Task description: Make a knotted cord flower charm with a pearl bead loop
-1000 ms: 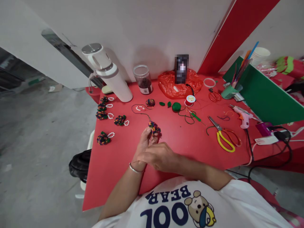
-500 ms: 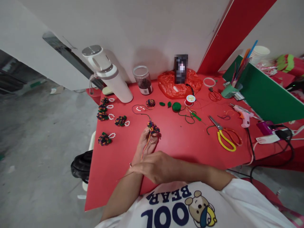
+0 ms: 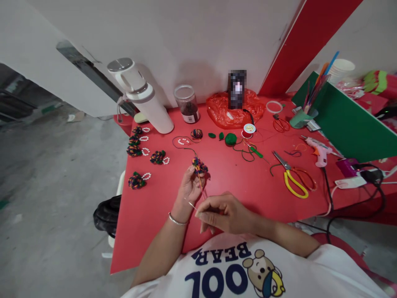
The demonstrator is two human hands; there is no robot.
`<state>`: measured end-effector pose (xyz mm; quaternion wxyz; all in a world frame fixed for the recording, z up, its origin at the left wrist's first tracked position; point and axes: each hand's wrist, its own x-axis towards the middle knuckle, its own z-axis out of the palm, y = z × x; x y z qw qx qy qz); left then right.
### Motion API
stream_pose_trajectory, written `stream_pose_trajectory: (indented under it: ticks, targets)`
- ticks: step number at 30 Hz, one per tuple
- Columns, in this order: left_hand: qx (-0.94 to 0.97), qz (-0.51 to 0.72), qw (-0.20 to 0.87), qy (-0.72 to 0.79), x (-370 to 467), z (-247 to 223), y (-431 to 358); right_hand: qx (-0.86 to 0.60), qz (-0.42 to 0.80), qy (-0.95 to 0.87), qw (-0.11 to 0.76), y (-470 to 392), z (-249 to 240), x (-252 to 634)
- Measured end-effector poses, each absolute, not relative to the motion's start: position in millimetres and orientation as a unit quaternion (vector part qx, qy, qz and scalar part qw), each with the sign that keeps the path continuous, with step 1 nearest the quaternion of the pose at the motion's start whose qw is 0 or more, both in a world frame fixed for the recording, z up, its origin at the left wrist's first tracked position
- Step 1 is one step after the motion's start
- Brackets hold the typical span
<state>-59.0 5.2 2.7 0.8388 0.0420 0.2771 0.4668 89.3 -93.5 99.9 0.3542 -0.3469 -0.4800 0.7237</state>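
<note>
My left hand [image 3: 190, 186] pinches a small multicoloured yarn piece [image 3: 199, 165] above the red table. From that piece an orange and pink strand [image 3: 200, 184] runs down to my right hand [image 3: 221, 212]. The right fingers are closed on a thin needle [image 3: 191, 205], whose end points up and left toward my left wrist. A dark strand trails from the yarn piece up to a multicoloured yarn ball [image 3: 196, 133]. Beside that ball lies a short string of white beads [image 3: 183, 141]. Several finished-looking yarn pieces with bead loops [image 3: 137, 180] sit at the left.
Behind stand a white bottle [image 3: 153, 109], a clear jar [image 3: 187, 105] and a phone [image 3: 237, 89] on a red plastic bag [image 3: 218, 116]. Rightward are green yarn [image 3: 230, 139], yellow-handled scissors [image 3: 291, 178], a pink glue gun [image 3: 320, 153] and a power strip [image 3: 350, 182] with cables.
My right hand has moved right, away from my left wrist, uncovering the bracelet there. The needle now points up and left. My left hand has hardly moved.
</note>
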Motion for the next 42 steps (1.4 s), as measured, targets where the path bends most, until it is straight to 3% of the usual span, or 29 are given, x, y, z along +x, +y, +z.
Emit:
stream_pose_trajectory:
  ticks: [5,15,42]
  targets:
    - [0.030,0.494,0.823,0.280,-59,7,6,-0.358,0.762,-0.408,0.352,-87,88,89]
    - [0.063,0.489,0.824,0.279,-58,9,6,-0.473,0.687,-0.405,0.375,-66,60,92]
    - [0.069,0.462,0.844,0.264,-56,13,3,-0.473,0.681,-0.398,0.393,-63,52,92]
